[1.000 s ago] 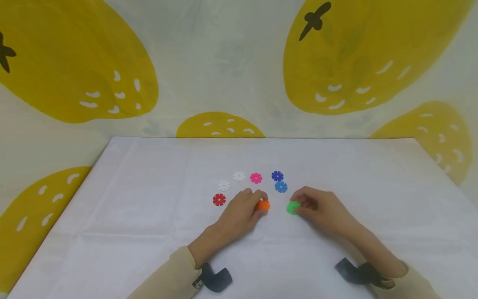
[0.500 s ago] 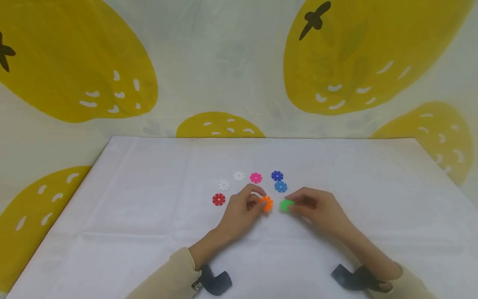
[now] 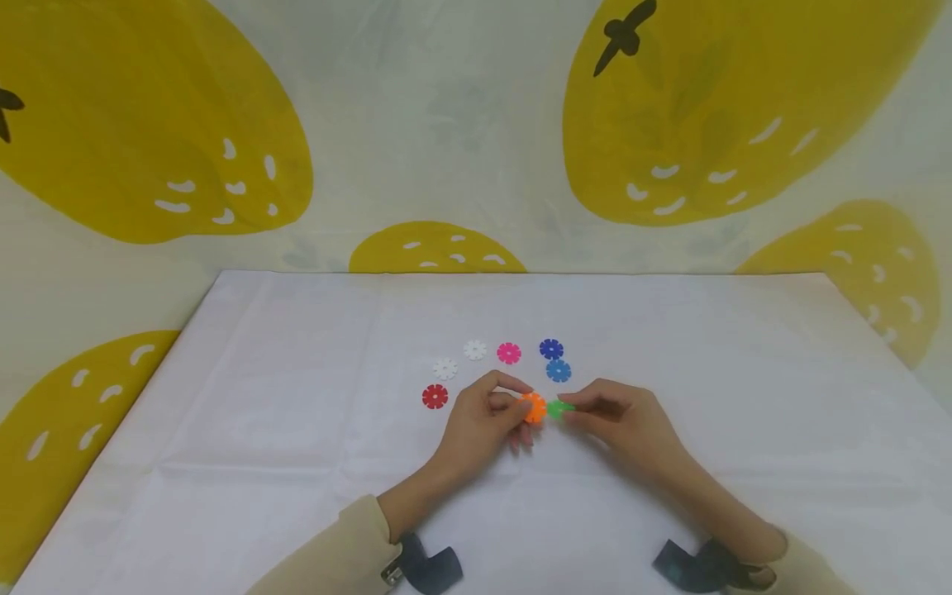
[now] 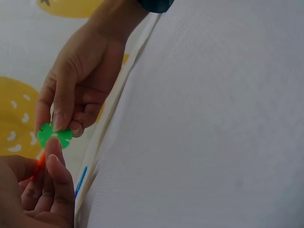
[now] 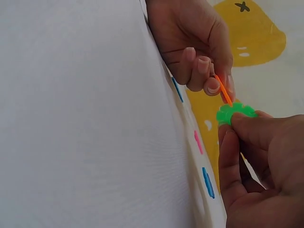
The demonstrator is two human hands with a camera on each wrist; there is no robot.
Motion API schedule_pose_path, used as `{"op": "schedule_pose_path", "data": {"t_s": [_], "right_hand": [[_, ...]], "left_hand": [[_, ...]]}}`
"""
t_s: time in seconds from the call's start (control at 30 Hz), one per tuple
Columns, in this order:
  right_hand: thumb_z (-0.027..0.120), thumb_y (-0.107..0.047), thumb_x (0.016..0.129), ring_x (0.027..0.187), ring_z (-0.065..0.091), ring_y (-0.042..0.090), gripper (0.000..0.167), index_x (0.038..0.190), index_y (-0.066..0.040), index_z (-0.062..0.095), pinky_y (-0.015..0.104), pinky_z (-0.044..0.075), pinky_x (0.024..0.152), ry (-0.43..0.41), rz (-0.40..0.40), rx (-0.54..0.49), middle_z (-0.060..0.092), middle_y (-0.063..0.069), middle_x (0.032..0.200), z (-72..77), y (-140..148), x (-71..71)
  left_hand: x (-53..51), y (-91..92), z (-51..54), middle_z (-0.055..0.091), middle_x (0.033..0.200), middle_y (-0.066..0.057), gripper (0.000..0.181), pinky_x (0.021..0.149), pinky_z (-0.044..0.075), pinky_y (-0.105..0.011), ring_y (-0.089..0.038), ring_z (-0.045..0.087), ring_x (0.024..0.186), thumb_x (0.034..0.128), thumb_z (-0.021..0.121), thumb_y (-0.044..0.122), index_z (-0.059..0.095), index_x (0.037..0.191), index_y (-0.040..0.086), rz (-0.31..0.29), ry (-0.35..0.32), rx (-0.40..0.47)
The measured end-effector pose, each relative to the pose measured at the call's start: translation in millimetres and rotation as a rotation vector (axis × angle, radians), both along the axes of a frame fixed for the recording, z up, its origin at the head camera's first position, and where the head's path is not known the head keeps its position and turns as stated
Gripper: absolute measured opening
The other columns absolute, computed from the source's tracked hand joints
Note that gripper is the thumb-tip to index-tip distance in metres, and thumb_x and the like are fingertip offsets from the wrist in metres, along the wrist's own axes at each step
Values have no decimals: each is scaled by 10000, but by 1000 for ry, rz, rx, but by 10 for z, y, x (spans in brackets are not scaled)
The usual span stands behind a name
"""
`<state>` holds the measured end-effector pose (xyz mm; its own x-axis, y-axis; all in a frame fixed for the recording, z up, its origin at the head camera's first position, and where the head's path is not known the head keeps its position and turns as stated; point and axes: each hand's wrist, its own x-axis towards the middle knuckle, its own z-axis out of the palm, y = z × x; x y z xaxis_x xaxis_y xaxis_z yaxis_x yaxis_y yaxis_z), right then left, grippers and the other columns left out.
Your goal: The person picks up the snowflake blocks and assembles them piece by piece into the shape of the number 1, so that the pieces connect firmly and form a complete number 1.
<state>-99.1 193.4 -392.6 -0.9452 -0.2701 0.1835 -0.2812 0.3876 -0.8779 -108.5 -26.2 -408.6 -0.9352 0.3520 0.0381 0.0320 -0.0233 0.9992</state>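
My left hand (image 3: pixel 483 421) pinches an orange notched plastic disc (image 3: pixel 534 408) between thumb and fingers. My right hand (image 3: pixel 628 417) pinches a green notched disc (image 3: pixel 558 409) of the same kind. In the head view the orange one faces the camera, while the green one is turned nearly flat. Their edges meet in the right wrist view, where the orange disc (image 5: pixel 223 89) stands edge-on at the rim of the green disc (image 5: pixel 232 113). Whether their notches are interlocked I cannot tell. Fingertips cover part of both discs.
Beyond the hands, loose discs lie on the white-covered table (image 3: pixel 297 512): red (image 3: pixel 435 397), two white ones (image 3: pixel 445 368), pink (image 3: pixel 509 354), dark blue (image 3: pixel 551 349) and light blue (image 3: pixel 559 370). A lemon-patterned cloth (image 3: pixel 446 124) hangs behind the table.
Both hands have come together, my right hand moving left with the green disc. That disc has turned from face-on toward edge-on. The orange disc has shifted slightly right and shows more of its face.
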Motion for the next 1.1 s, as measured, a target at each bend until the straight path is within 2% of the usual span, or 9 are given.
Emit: {"op": "schedule_pose_path", "data": {"t_s": [0.1,0.2,0.4,0.6,0.83,1.1], "right_hand": [[766,-96,809,822,672,118,200,994,-167,745,235,539,743,3,7,-1,708,-78,914,-6,-5,2],[762,-90,811,824,671,116,204,998,-169,747,236,539,744,3,16,-3,707,-83,906,-9,-11,2],[762,-95,811,809,670,128,190,987,-166,748,241,540,736,-2,33,-25,710,-75,897,-25,-21,1],[764,-109,812,809,669,129,180,981,-171,752,243,540,745,-21,30,-15,713,-81,900,-23,-20,10],[763,-84,807,796,674,132,185,975,-160,754,242,540,738,-18,39,-20,715,-75,884,-23,-19,26],[762,-76,808,774,669,128,190,975,-166,757,243,542,703,14,55,-26,710,-80,852,-37,-37,41]], "left_hand": [[4,-4,13,697,791,-188,164,521,528,-294,-403,626,603,943,564,3,557,1107,2,-15,-21,34],[11,-9,32,696,785,-189,152,514,525,-284,-406,628,593,948,561,8,549,1099,-8,-34,-37,53],[21,-20,23,705,788,-162,153,550,543,-288,-333,666,599,953,580,67,537,1081,-6,-66,-60,83],[13,-17,-2,702,792,-181,152,558,555,-311,-292,682,609,945,590,58,522,1053,-22,-92,-104,129],[10,-2,6,700,796,-193,152,590,562,-316,-296,691,629,939,598,54,528,1046,-28,-96,-153,129],[22,-7,19,690,798,-228,147,671,566,-360,-317,694,637,933,593,23,523,1039,-52,-98,-178,159]]}}
